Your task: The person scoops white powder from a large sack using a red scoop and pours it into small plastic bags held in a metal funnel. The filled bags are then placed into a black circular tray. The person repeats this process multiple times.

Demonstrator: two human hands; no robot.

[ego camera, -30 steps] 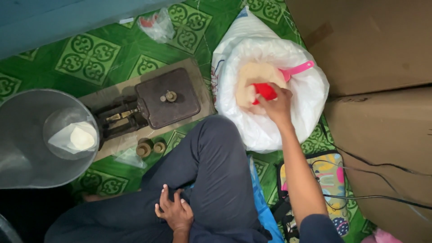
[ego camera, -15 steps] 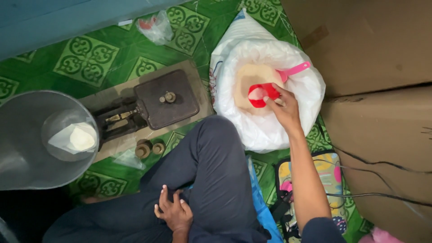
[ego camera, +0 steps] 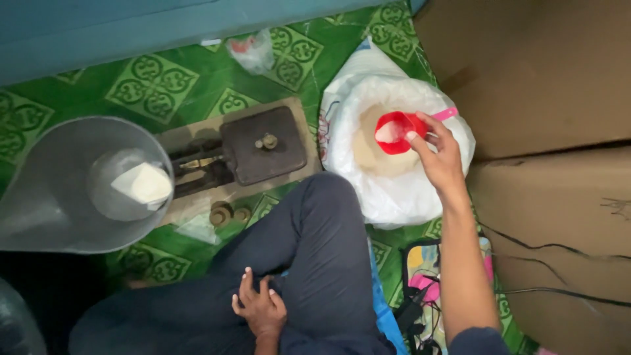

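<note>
My right hand [ego camera: 442, 158]: clenched on red scoop [ego camera: 396, 131], over white sack [ego camera: 394, 190] at 1 o'clock. My left hand [ego camera: 261, 307]: loosely open, resting on my leg [ego camera: 315, 250].

open: green floor [ego camera: 151, 82] above scale [ego camera: 263, 144] | blocked: cardboard boxes [ego camera: 545, 72] right of sack [ego camera: 401, 190], funnel [ego camera: 59, 190] left

The person wears dark navy trousers [ego camera: 309, 263], plain and unpatterned, the cloth creased in soft folds at the bent knee toward 12 o'clock. The right forearm is bare from the wrist down to a dark blue sleeve [ego camera: 476, 342] whose edge shows at 5 o'clock, at the bottom of the view. The left hand [ego camera: 259, 306], near 6 o'clock, has bare fingers with short, pale nails, and no ring, watch or band shows on either wrist
</note>
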